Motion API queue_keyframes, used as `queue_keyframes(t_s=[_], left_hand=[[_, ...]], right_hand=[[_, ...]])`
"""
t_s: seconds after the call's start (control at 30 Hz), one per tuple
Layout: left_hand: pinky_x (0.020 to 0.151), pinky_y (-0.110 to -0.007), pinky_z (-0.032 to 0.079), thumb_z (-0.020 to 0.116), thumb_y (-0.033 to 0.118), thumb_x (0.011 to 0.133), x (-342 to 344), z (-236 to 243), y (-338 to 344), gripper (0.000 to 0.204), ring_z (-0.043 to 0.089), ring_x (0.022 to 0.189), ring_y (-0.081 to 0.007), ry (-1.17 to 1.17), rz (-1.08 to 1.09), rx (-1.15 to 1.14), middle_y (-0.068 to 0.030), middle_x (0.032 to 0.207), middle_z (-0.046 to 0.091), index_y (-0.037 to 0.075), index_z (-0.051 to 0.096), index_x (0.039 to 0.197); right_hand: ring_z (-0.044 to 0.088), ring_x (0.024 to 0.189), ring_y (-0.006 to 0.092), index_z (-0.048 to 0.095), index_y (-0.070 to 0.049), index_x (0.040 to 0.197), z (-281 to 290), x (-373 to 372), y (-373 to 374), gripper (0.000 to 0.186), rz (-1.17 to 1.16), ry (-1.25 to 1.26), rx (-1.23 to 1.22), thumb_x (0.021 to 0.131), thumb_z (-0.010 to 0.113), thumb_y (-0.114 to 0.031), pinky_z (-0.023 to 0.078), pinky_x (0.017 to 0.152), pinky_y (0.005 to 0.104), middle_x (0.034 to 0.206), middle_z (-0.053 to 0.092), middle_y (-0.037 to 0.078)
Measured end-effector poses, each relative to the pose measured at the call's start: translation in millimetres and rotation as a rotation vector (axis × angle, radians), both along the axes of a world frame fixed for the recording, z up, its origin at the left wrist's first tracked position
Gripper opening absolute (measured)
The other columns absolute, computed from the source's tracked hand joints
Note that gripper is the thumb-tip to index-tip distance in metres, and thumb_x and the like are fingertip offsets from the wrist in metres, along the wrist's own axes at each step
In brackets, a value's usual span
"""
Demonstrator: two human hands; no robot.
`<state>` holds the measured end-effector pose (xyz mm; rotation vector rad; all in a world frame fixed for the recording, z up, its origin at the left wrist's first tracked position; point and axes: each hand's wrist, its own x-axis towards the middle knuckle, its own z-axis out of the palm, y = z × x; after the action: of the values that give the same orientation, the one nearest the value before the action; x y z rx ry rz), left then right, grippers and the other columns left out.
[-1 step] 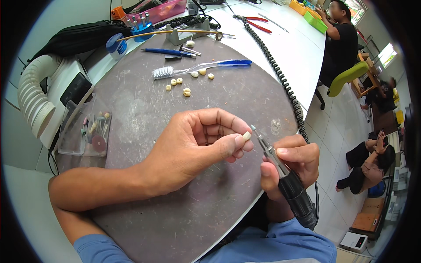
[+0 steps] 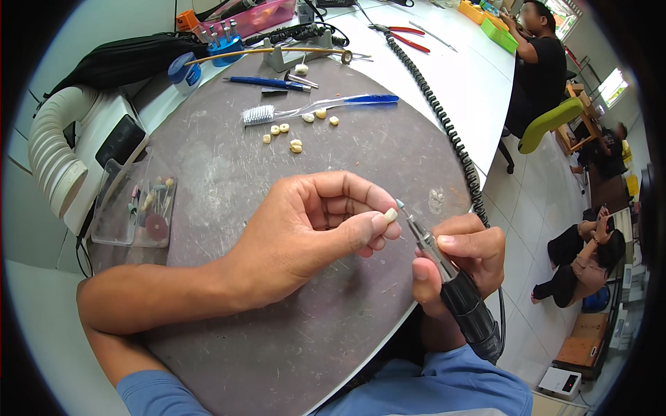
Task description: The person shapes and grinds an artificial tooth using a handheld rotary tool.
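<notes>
Between the thumb and fingertips of my left hand [image 2: 312, 222] is a small cream-white dental crown [image 2: 391, 215]. My right hand [image 2: 472, 253] is wrapped round a black and silver rotary handpiece [image 2: 461, 295], held like a pen. Its pointed grey-green bit [image 2: 400, 204] is close beside the crown; whether the two touch I cannot tell. Both hands are above a scratched grey-brown work mat [image 2: 291, 367]. Farther back on the mat lie several loose crowns [image 2: 296, 146], just in front of a toothbrush [image 2: 312, 109] with a blue handle end.
A coiled black cord [image 2: 437, 107] runs along the right side. At left are a clear box of burs [image 2: 149, 208] and a white ribbed hose [image 2: 52, 142]. A blue pen [image 2: 267, 83], a blue bur stand [image 2: 225, 50] and red-handled pliers [image 2: 409, 38] lie farther back. Other people are at right.
</notes>
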<state>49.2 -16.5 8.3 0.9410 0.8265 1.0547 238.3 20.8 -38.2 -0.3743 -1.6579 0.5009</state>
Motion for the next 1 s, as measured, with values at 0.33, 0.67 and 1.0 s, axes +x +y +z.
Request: queue_keyframes(t_s=[0.33, 0.67, 1.0], left_hand=[[0.075, -0.024, 0.05, 0.06, 0.009, 0.088, -0.6, -1.9, 1.1, 0.019, 0.061, 0.082, -0.0103, -0.005, -0.002, 0.004, -0.009, 0.093, 0.065, -0.002, 0.056, 0.103], [0.076, -0.023, 0.05, 0.06, 0.009, 0.089, -1.2, -1.8, 0.5, 0.019, 0.06, 0.083, -0.0103, 0.004, -0.007, 0.015, -0.0089, 0.094, 0.064, -0.002, 0.057, 0.103], [0.076, -0.024, 0.05, 0.059, 0.008, 0.089, -2.2, -1.0, -0.2, 0.017, 0.061, 0.084, -0.0101, -0.022, -0.013, 0.014, -0.0088, 0.094, 0.065, 0.0, 0.055, 0.103]], right_hand=[[0.056, 0.05, 0.0071, 0.055, -0.003, 0.088, -1.5, -0.8, 1.8, 0.034, 0.017, 0.002, -0.001, 0.066, 0.08, -0.009, 0.037, 0.039, 0.0167, 0.067, 0.062, 0.01], [0.057, 0.051, 0.0077, 0.055, -0.003, 0.087, 0.9, -0.3, 0.4, 0.033, 0.023, -0.008, -0.009, 0.065, 0.079, -0.008, 0.038, 0.039, 0.0172, 0.066, 0.062, 0.011], [0.053, 0.049, 0.0055, 0.053, -0.003, 0.09, -1.7, -1.7, 0.9, 0.036, 0.031, 0.013, -0.002, 0.067, 0.08, -0.009, 0.036, 0.039, 0.0165, 0.067, 0.062, 0.011]])
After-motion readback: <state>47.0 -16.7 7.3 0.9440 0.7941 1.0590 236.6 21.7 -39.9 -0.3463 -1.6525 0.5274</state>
